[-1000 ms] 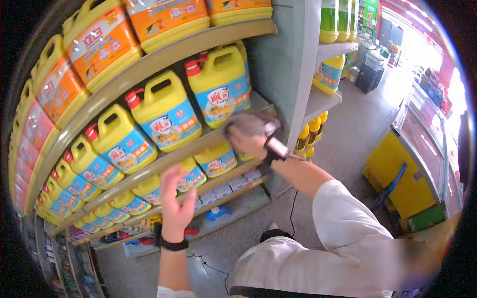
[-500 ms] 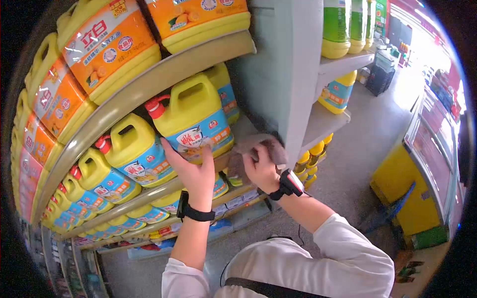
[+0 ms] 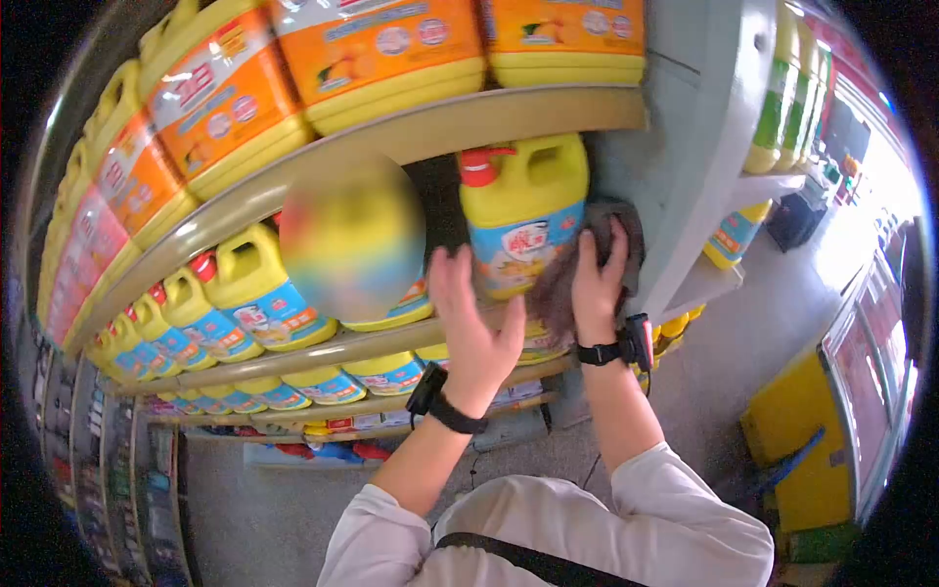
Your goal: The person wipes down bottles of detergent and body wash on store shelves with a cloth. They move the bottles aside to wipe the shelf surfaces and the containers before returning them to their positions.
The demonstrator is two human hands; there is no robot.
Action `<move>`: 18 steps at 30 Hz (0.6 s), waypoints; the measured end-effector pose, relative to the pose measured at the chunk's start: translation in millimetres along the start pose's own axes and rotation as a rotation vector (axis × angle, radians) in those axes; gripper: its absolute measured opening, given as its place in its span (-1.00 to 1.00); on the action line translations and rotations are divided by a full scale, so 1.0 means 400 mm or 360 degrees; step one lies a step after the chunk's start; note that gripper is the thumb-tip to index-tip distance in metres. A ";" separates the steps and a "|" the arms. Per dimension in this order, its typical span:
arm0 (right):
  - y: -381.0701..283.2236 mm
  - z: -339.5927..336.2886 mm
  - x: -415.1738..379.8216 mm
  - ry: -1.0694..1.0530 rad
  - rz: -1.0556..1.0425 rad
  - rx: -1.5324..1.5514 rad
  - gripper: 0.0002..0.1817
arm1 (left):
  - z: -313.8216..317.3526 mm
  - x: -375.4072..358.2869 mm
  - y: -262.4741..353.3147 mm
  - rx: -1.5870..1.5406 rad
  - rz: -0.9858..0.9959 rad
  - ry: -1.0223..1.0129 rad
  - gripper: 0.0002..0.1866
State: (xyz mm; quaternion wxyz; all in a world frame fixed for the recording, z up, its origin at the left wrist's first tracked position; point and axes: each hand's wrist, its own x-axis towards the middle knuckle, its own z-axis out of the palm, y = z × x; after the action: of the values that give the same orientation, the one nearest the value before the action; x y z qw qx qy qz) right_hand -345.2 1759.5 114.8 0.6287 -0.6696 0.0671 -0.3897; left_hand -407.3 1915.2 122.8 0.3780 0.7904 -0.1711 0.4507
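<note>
A yellow detergent jug [image 3: 528, 210] with a red cap and blue label stands upright on the middle shelf. My left hand [image 3: 479, 328] is at its lower left corner, fingers stretched out and thumb apart, holding nothing. Whether its fingertips touch the jug cannot be made out. On the jug's other side, my right hand [image 3: 599, 289] has a dark grey cloth [image 3: 628, 227] bunched behind its fingers. The cloth lies along the jug's right side and lower front corner. A similar jug, blurred in the view, stands to the left, with a dark gap between.
More yellow jugs [image 3: 259, 284] line this shelf [image 3: 313, 347] leftward. Large orange-labelled jugs [image 3: 391, 59] fill the shelf above. A pale upright panel [image 3: 699, 127] closes off the right end. Beyond it are other shelves, an aisle [image 3: 704, 362] and a yellow-sided case [image 3: 807, 445].
The view has swung, so the shelf appears farther right. My right hand has raised the cloth against the jug's right side. My left hand has moved from the jug's front to its lower left corner.
</note>
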 end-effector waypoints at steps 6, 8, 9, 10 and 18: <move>0.023 -0.003 0.035 -0.0101 -0.0010 -0.0101 -0.31 | -0.263 -0.001 -0.145 0.0634 0.0066 0.0394 -0.09; 0.015 -0.008 0.035 -0.0166 -0.0006 -0.0078 -0.31 | -0.268 0.000 -0.201 -0.0013 -0.0253 0.0359 0.05; 0.026 -0.006 0.041 -0.0131 -0.0002 -0.0077 -0.32 | -0.272 0.000 -0.199 -0.0017 -0.0258 0.0353 0.05; 0.033 -0.003 0.046 -0.0091 0.0000 -0.0079 -0.33 | -0.271 0.002 -0.187 0.0151 -0.0315 0.0246 0.11; 0.006 -0.005 0.042 -0.0163 0.0011 -0.0063 -0.27 | -0.246 0.017 -0.179 0.0344 -0.0555 0.0166 0.07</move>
State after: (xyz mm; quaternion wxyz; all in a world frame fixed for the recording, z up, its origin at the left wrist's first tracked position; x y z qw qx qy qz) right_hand -333.9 1747.6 119.9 0.6192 -0.7008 0.0449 -0.3513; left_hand -417.5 2036.6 127.1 0.3717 0.8196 0.0375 0.4344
